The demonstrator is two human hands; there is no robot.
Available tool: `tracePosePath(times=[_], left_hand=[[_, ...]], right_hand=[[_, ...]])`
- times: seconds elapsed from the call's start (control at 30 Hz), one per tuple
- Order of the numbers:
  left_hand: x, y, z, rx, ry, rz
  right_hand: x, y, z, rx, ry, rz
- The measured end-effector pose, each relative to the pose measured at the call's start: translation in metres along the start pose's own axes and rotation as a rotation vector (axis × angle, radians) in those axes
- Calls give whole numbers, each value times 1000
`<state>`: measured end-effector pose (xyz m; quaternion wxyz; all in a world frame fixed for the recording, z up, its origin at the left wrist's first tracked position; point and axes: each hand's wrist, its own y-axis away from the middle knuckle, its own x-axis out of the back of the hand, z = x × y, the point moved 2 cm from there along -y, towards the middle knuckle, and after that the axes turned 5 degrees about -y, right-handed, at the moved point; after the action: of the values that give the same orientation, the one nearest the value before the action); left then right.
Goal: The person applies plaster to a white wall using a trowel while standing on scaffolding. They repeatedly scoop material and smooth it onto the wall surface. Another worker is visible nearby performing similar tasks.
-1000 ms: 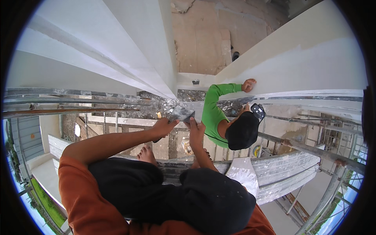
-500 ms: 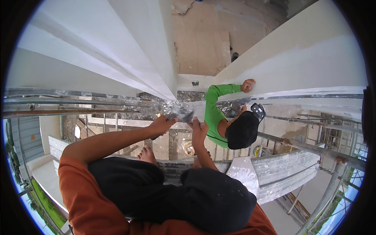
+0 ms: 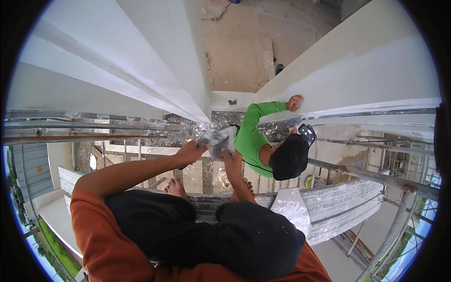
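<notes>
My left hand [image 3: 191, 152] grips a flat metal plastering tool [image 3: 210, 138], smeared pale grey, held out above my knees. My right hand [image 3: 230, 159] is closed on a darker scraper blade [image 3: 221, 146] that lies against that plate, its handle hidden by my fingers. Just beyond and to the right, a co-worker in a green long-sleeved top [image 3: 253, 141] and black cap bends at the white wall [image 3: 347, 70]. That person's hand [image 3: 294, 103] rests on the wall; their other hand, partly hidden, is near a grey blade.
I sit barefoot on scaffold planks [image 3: 343, 207], with steel tubes [image 3: 84, 123] to the left and a thick pipe [image 3: 376, 178] at the right. A white column [image 3: 188, 56] rises ahead. Rubble [image 3: 183, 122] and boards lie below; a pale board [image 3: 290, 209] stands beside my knee.
My right hand and its blade shift right, then back left, ending slightly lower on the plate. The co-worker's body leans a little further left.
</notes>
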<state>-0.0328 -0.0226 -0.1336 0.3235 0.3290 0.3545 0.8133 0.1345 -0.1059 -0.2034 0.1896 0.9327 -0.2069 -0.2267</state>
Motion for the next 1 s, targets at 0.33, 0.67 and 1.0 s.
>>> tracePosePath(times=[0.33,0.67,1.0], left_hand=[[-1,-2,2,-1,-53,-23],[-4,-7,1,-9,-61,-87],[-4,-17,-8,32,75,-105]], right_hand=[[1,1,-4,18,81,-41],[11,-3,14,111,62,29],[11,-3,-9,139,-122,77]])
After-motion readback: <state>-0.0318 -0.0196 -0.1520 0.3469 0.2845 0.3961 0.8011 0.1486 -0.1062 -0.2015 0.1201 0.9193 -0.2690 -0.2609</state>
